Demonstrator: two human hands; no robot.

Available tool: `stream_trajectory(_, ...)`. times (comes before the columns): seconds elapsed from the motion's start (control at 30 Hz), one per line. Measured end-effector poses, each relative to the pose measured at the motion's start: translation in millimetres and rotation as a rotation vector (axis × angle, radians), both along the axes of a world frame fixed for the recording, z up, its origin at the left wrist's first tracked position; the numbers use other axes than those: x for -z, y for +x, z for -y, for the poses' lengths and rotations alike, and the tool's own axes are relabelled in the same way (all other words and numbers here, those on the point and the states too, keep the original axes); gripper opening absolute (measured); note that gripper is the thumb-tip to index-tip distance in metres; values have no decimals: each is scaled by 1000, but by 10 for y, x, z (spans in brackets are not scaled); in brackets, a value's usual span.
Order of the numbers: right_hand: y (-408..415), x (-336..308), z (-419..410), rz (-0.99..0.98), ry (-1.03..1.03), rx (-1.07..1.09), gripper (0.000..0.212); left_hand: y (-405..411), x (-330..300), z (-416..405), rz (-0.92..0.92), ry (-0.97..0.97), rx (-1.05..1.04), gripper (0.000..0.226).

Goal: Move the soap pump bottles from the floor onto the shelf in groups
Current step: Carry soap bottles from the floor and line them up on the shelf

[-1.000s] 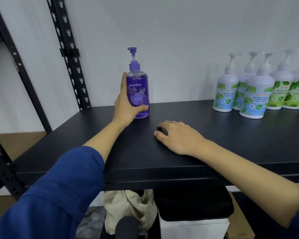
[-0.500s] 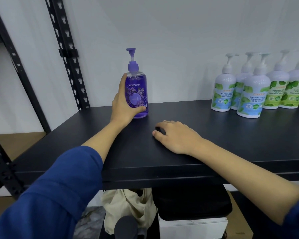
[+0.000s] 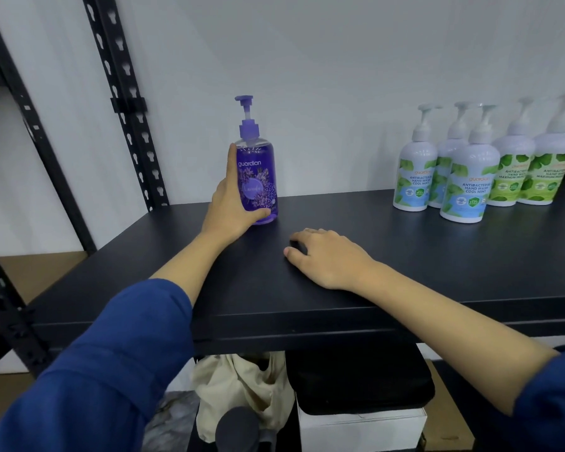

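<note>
Even soft light, no glare. My hands cast faint shadows on dark shelf. Wide-angle bend at edges; far-right white bottles slightly blurred, centre sharp.

Clear purple plastic pump bottle with lavender sprigs and white lettering in my left hand, matte black metal shelf, white pump bottles with blue-and-green leaf labels, others with green leaf labels, my blue sleeve, white wall.
</note>
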State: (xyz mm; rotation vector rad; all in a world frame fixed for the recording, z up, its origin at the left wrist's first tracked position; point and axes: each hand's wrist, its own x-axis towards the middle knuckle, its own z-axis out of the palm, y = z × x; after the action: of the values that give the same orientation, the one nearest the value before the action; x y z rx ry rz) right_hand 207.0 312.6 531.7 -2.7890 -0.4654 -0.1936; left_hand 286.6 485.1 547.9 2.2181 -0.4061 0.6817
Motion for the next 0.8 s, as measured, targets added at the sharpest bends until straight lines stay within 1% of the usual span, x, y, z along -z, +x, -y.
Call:
stream_trajectory(0.07, -13, -7, 1, -5, 0, 4, 47, -68, -40, -29, -69, 133, -123, 120)
stream_trajectory(0.1, -21, -16, 2, -9, 1, 6, 47, -108, -72, -41, -131, 186, -205, 114)
stream_trajectory(0.13, -28, -24, 4, -15, 7, 10, 46, -154, -110, -51, -194, 244, -282, 104)
stream_trajectory(0.17, -37, -35, 8, -24, 19, 16, 45, -219, -150, -50, -243, 312, -342, 88)
stream_trajectory(0.23, -66, -56, 25, -39, 62, 32, 42, -382, -244, -22, -275, 430, -399, 53)
stream_trajectory(0.27, -88, -67, 36, -37, 83, 41, 39, -456, -282, 0, -263, 468, -402, 42)
stream_trajectory(0.33, -166, -95, 78, -8, 100, 66, 35, -596, -330, 80, -233, 527, -393, 31)
stream_trajectory(0.4, -274, -138, 160, 42, 91, 100, 33, -746, -357, 220, -210, 578, -371, 28)
stream_trajectory(0.57, -615, -281, 585, 176, 61, 251, 30, -1120, -427, 720, -105, 696, -331, 29)
stream_trajectory(0.7, -1009, -280, 1060, 230, 23, 375, 26, -1433, -390, 1214, 23, 678, -185, 29)
stream_trajectory(0.8, -1386, -218, 1415, 261, -13, 478, 28, -1701, -267, 1624, 62, 670, -54, 26)
